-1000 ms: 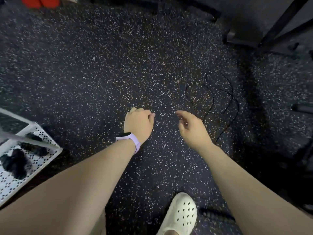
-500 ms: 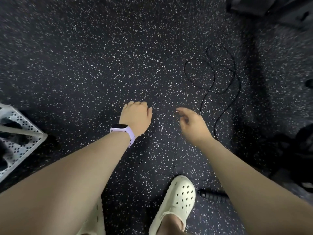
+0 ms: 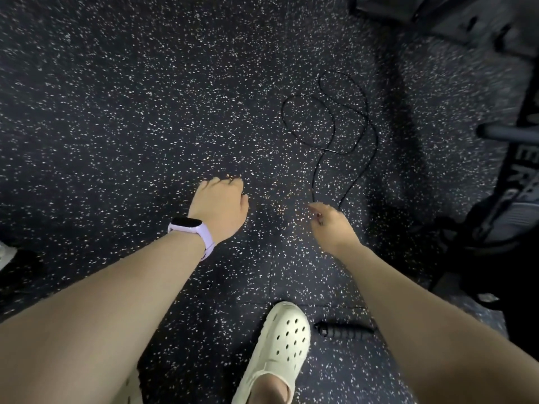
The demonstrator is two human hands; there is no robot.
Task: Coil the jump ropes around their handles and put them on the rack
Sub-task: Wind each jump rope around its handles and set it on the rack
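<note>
Neither hand has anything in it: left hand (image 3: 220, 204) hangs loosely curled, right hand (image 3: 331, 221) reaches out with fingers relaxed, its tips close to the near end of the jump rope (image 3: 329, 123). That thin black cord lies in loose loops on the speckled floor (image 3: 145, 112). A black handle (image 3: 345, 330) lies beside the white clog (image 3: 280, 342)
</note>
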